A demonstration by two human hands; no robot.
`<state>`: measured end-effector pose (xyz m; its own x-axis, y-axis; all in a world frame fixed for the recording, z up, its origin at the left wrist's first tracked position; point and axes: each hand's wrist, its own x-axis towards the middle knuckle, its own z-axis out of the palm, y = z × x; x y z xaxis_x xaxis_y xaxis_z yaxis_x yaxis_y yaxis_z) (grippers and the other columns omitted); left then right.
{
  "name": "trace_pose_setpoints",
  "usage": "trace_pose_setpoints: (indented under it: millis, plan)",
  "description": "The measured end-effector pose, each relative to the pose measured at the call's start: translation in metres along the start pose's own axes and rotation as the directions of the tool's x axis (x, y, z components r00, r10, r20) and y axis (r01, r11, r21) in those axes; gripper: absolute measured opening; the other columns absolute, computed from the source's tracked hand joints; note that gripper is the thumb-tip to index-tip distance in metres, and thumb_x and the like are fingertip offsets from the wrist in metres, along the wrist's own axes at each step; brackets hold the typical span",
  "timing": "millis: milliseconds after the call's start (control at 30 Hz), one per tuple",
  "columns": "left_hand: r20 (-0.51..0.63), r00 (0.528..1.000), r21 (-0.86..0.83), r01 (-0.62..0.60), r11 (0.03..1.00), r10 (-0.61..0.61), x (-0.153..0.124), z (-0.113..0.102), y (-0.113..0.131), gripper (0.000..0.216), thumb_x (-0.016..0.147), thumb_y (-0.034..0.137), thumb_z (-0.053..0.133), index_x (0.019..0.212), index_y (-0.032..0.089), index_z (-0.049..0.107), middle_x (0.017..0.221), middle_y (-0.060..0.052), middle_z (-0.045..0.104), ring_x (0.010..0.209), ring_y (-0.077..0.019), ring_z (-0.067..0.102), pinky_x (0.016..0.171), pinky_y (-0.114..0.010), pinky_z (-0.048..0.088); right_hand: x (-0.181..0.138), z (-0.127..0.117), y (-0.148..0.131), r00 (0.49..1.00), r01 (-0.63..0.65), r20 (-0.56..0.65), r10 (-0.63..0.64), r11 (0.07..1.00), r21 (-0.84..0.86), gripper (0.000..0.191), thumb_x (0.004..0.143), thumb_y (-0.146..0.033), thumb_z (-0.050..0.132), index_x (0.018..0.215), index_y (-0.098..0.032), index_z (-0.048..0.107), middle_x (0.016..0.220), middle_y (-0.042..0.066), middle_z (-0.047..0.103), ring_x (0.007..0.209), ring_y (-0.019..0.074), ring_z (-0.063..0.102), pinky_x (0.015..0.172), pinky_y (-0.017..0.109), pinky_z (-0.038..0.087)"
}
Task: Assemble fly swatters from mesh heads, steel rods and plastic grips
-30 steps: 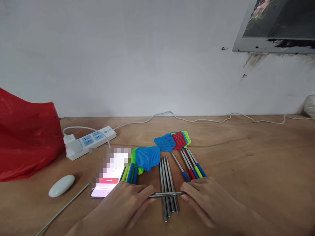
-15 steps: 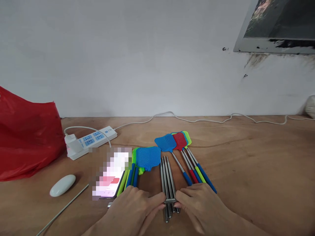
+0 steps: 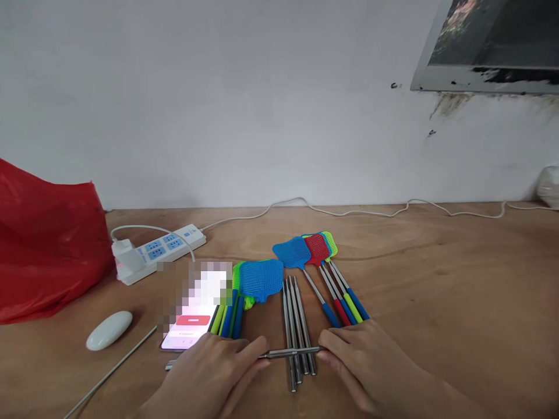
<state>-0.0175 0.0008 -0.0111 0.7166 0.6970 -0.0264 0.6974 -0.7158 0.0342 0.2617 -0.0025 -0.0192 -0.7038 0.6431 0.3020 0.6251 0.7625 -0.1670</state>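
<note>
My left hand (image 3: 213, 372) and my right hand (image 3: 367, 364) pinch the two ends of a thin telescopic metal rod (image 3: 290, 352), held crosswise over a row of several loose metal rods (image 3: 296, 326) on the wooden table (image 3: 458, 291). Beyond the rods lie assembled fly swatters (image 3: 317, 256) with blue, red and green heads and coloured grips. A blue swatter head (image 3: 262, 279) rests on a second bundle of handles to the left. A lit phone (image 3: 192, 329) lies by my left hand.
A white power strip (image 3: 157, 251) with a plugged charger sits at the back left, its cable running along the wall. A red plastic bag (image 3: 43, 244) fills the left edge. A white oval object (image 3: 109, 329) and a thin cable lie front left.
My hands drew apart after being pushed together half a second ago, and the rod between them is stretched long again.
</note>
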Motion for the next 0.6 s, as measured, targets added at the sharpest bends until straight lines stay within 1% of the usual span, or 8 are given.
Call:
trace_pose_setpoints:
  millis: [67, 167, 267, 333, 433, 533, 600]
  plan:
    - [0.013, 1.000, 0.000, 0.011, 1.000, -0.011, 0.002, -0.002, 0.003, 0.023, 0.107, 0.023, 0.038, 0.090, 0.024, 0.053, 0.069, 0.002, 0.071, 0.055, -0.0242, 0.069, 0.047, -0.031, 0.033, 0.003, -0.003, -0.006, 0.999, -0.023, 0.044, 0.023, 1.000, 0.009, 0.020, 0.098, -0.015, 0.042, 0.081, -0.021, 0.051, 0.070, -0.002, 0.066, 0.054, 0.0151, 0.058, 0.051, 0.031, 0.025]
    - [0.048, 0.999, 0.013, 0.003, 1.000, -0.004, 0.008, -0.007, 0.009, 0.019, 0.105, 0.023, 0.044, 0.089, 0.024, 0.054, 0.074, 0.001, 0.073, 0.057, -0.0248, 0.070, 0.046, -0.031, 0.032, 0.010, -0.001, -0.014, 0.996, -0.018, 0.085, 0.019, 1.000, -0.015, 0.012, 0.098, -0.018, 0.048, 0.087, -0.021, 0.053, 0.076, -0.001, 0.069, 0.058, 0.0167, 0.063, 0.051, 0.031, 0.025]
    - [0.044, 0.999, 0.022, -0.018, 1.000, 0.017, 0.012, -0.009, 0.013, 0.019, 0.105, 0.023, 0.046, 0.088, 0.023, 0.054, 0.074, 0.001, 0.073, 0.055, -0.0239, 0.069, 0.044, -0.031, 0.030, 0.015, 0.006, -0.017, 0.997, 0.008, 0.079, -0.003, 0.998, -0.061, 0.010, 0.098, -0.017, 0.050, 0.090, -0.020, 0.054, 0.074, -0.002, 0.069, 0.055, 0.0166, 0.064, 0.047, 0.032, 0.021]
    - [0.029, 0.999, 0.002, -0.015, 1.000, 0.015, 0.013, -0.008, 0.014, 0.019, 0.105, 0.023, 0.045, 0.089, 0.023, 0.054, 0.071, 0.002, 0.072, 0.052, -0.0228, 0.068, 0.043, -0.031, 0.028, 0.016, 0.010, -0.016, 0.998, 0.042, 0.056, -0.038, 0.996, -0.080, 0.015, 0.099, -0.016, 0.048, 0.086, -0.021, 0.053, 0.071, -0.003, 0.069, 0.053, 0.0157, 0.062, 0.046, 0.033, 0.019]
    - [0.007, 1.000, -0.021, -0.022, 1.000, 0.022, 0.012, -0.005, 0.014, 0.021, 0.105, 0.023, 0.042, 0.088, 0.024, 0.054, 0.066, 0.003, 0.069, 0.049, -0.0217, 0.066, 0.042, -0.031, 0.027, 0.016, 0.013, -0.013, 0.999, 0.052, -0.002, -0.052, 0.998, -0.037, 0.021, 0.098, -0.014, 0.047, 0.078, -0.022, 0.050, 0.066, -0.004, 0.066, 0.051, 0.0140, 0.060, 0.046, 0.031, 0.022]
    - [-0.036, 0.998, -0.007, -0.057, 0.998, 0.057, 0.011, -0.004, 0.012, 0.023, 0.105, 0.023, 0.039, 0.086, 0.024, 0.052, 0.066, 0.003, 0.068, 0.050, -0.0216, 0.065, 0.043, -0.032, 0.028, 0.015, 0.015, -0.013, 0.992, 0.044, -0.120, -0.043, 0.999, 0.011, 0.024, 0.093, -0.009, 0.045, 0.074, -0.022, 0.048, 0.061, -0.004, 0.063, 0.049, 0.0127, 0.056, 0.048, 0.029, 0.027]
    - [-0.056, 0.995, 0.002, -0.077, 0.997, 0.077, 0.011, -0.005, 0.011, 0.026, 0.106, 0.023, 0.035, 0.085, 0.024, 0.051, 0.066, 0.002, 0.067, 0.050, -0.0215, 0.065, 0.044, -0.032, 0.029, 0.014, 0.016, -0.014, 0.981, 0.035, -0.193, -0.034, 0.999, -0.001, 0.024, 0.090, -0.006, 0.044, 0.072, -0.022, 0.047, 0.060, -0.004, 0.061, 0.049, 0.0128, 0.054, 0.049, 0.029, 0.027]
